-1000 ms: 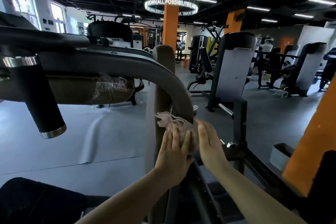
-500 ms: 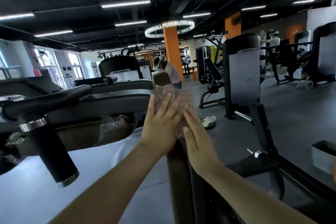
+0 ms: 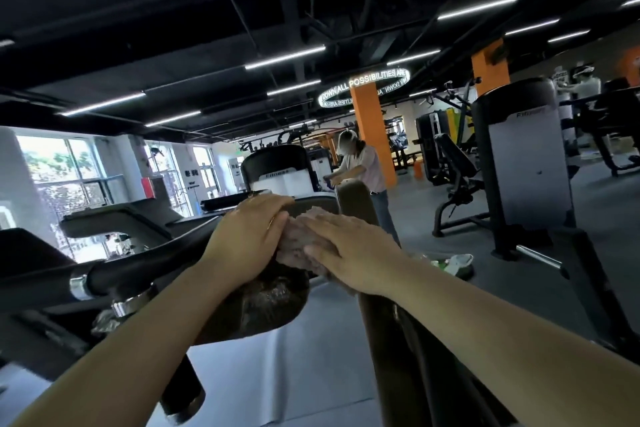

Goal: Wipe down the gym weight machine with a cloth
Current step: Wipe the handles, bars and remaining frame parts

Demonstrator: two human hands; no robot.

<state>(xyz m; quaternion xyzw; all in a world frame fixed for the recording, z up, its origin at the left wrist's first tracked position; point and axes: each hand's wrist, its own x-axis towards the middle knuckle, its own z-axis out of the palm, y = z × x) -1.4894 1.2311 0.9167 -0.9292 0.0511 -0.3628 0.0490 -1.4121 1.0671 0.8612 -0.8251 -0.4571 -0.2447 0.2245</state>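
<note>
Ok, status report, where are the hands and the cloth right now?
Left hand flat on machine arm. Right hand flat, pressing cloth onto it. Nothing blocking the wipe.

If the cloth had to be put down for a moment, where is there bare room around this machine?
Bare room: the pale grey floor between the brown pad and the machine's upright post. Crowded: the frame top, where the left hand and right hand press the cloth, and the left side with its handles.
</note>
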